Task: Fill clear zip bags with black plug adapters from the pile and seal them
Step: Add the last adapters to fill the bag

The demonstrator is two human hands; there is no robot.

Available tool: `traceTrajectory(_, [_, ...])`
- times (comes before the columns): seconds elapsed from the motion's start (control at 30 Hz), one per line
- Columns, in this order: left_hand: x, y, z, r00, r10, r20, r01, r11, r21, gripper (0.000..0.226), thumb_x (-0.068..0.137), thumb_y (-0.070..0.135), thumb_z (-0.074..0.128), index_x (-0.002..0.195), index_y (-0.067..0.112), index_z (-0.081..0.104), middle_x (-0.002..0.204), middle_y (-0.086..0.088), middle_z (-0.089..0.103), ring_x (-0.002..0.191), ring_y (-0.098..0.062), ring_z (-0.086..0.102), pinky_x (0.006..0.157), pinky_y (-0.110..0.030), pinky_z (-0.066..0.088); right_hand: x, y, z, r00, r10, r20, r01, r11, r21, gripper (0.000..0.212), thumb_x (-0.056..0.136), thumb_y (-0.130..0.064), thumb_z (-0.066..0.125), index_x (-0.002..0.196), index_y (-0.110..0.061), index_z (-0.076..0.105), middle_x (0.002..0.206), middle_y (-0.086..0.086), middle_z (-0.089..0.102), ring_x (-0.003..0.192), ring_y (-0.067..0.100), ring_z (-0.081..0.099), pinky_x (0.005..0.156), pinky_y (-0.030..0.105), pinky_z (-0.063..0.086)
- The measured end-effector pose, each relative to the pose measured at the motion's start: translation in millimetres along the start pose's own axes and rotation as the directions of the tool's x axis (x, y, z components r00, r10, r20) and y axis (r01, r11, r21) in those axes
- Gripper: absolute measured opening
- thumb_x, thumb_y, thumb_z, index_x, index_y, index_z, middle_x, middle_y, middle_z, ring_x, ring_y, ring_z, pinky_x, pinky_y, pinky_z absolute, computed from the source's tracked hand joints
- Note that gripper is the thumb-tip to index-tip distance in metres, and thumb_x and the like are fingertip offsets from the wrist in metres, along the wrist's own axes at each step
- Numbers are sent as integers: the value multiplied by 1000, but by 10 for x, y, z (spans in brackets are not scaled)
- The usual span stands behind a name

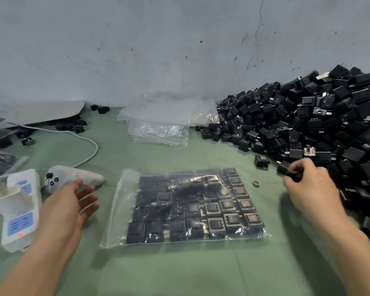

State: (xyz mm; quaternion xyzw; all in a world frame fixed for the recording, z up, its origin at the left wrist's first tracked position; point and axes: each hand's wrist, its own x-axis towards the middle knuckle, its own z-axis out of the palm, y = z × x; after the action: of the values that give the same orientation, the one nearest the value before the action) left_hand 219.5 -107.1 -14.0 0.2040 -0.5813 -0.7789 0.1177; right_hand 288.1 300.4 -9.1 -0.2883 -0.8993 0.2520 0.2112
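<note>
A clear zip bag (124, 210) lies flat on the green cloth in the middle, packed with rows of black plug adapters (214, 208). Its open mouth faces left. My left hand (73, 201) hovers just left of the bag, fingers straight and spread, holding nothing. At the lower edge of the big pile of black adapters (320, 116), my right hand (310, 182) pinches one black adapter (285, 167). A stack of empty clear zip bags (160, 124) lies behind the filled bag.
A white power strip (19, 212) with a plugged charger sits at the left, beside a white handheld controller (73, 176) on a white cable. Filled bags and loose adapters (73, 126) lie at the far left. A small ring (256, 184) rests right of the bag. A grey wall stands behind.
</note>
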Motion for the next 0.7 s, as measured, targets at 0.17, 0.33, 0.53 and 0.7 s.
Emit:
traceTrajectory(0.17, [-477, 230, 310, 895, 322, 308, -371, 921, 115, 19, 102, 18, 47, 97, 22, 66, 81, -5, 69, 64, -14, 65, 50, -24, 51, -453, -892, -65, 907, -343, 246, 23, 622, 783, 19, 86, -22, 76, 88, -35, 62, 75, -3, 67, 54, 11, 56, 45, 20, 41])
traceTrajectory(0.33, [-994, 299, 559, 690, 187, 699, -340, 937, 84, 38, 82, 53, 67, 108, 26, 65, 84, 0, 68, 69, -19, 67, 57, -26, 54, -908, -1378, 163, 726, -668, 165, 283, 509, 813, 22, 88, -21, 70, 91, -39, 57, 101, -4, 70, 81, 13, 67, 73, 31, 54])
traceTrajectory(0.53, [-959, 281, 489, 774, 48, 631, -97, 994, 44, 59, 62, 49, 70, 107, 12, 60, 76, -3, 69, 63, -13, 64, 56, -25, 55, -1116, -1555, 307, 651, -759, 7, 519, 452, 725, 37, 86, -9, 72, 92, -39, 52, 115, -19, 62, 111, 9, 61, 92, 24, 47])
traceTrajectory(0.7, [-629, 261, 107, 866, 37, 499, -102, 989, 104, 17, 90, 19, 63, 107, 17, 66, 83, -10, 73, 67, -17, 69, 58, -25, 57, -1100, -1596, 332, 702, -713, 7, 404, 406, 820, 32, 89, -12, 72, 88, -38, 53, 112, -15, 63, 97, 1, 63, 81, 12, 44])
